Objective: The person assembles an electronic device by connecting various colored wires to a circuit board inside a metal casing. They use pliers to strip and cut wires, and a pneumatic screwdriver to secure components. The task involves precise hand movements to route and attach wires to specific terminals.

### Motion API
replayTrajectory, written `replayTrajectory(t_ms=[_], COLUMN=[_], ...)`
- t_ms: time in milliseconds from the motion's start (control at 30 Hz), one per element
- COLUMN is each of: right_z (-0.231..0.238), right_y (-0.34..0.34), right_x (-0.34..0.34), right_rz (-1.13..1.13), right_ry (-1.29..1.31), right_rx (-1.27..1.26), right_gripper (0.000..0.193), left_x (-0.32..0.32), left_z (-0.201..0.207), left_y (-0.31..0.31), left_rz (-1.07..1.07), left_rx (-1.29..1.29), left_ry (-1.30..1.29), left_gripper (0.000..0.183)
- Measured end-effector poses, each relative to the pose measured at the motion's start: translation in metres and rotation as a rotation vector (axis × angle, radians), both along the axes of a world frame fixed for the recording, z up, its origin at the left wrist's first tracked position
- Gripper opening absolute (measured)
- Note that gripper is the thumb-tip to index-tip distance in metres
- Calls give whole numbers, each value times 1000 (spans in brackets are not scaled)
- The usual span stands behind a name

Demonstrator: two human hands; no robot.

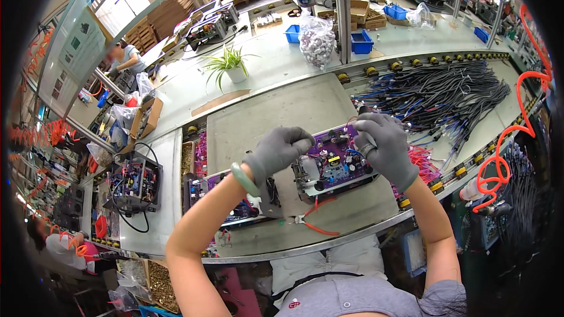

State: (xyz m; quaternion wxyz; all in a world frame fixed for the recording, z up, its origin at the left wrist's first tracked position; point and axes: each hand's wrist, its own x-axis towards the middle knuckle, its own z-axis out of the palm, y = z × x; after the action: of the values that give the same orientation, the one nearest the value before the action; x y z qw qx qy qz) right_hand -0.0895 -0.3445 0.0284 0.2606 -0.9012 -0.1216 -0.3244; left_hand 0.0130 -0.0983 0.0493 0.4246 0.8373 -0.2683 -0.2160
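Observation:
Both my hands wear grey gloves. In front of me on the bench lies a purple circuit board (335,158) in a metal tray, crowded with parts, including a yellow transformer. My left hand (281,149) is closed over its left end, fingertips pressed together; whatever they pinch is hidden. Over the right end my right hand (385,148) is curled, with a thin pale glint by its fingers that I cannot name. Red-handled cutters (317,223) lie just below the board. A second board unit (239,208) sits partly under my left forearm.
A large heap of black cables (452,94) covers the bench at right. Behind stand a potted plant (235,70), a bag of white parts (317,41) and a blue bin (361,42). An orange coiled air hose (499,164) hangs at right. Other people work at the left and far back.

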Motion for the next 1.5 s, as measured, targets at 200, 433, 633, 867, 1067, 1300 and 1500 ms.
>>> replayTrajectory(t_ms=[200, 433, 633, 867, 1067, 1300, 1500], right_z=[-17, -35, -43, -39, -41, -45, -45], right_y=[51, 78, 73, 75, 75, 77, 69], right_x=[23, 47, 70, 64, 64, 70, 75], right_rz=[159, 81, -13, 11, 16, 121, 120], right_ry=[270, 187, 142, 176, 194, 149, 317], right_rx=[243, 186, -355, -327, -291, -308, -296], right_gripper=[22, 7, 6, 8, 8, 7, 9], left_x=[-15, 3, 0, -21, -23, -23, -21], left_z=[-11, -14, -17, -26, -23, -28, -30], left_y=[-1, -3, 24, 25, 24, 28, 17], left_rz=[67, 169, 65, -51, -49, -53, -26], left_rx=[199, 346, 499, 542, 522, 524, 463], left_ry=[-865, -654, -283, -412, -363, -376, -335], left_gripper=[22, 35, 62, 49, 44, 46, 41])
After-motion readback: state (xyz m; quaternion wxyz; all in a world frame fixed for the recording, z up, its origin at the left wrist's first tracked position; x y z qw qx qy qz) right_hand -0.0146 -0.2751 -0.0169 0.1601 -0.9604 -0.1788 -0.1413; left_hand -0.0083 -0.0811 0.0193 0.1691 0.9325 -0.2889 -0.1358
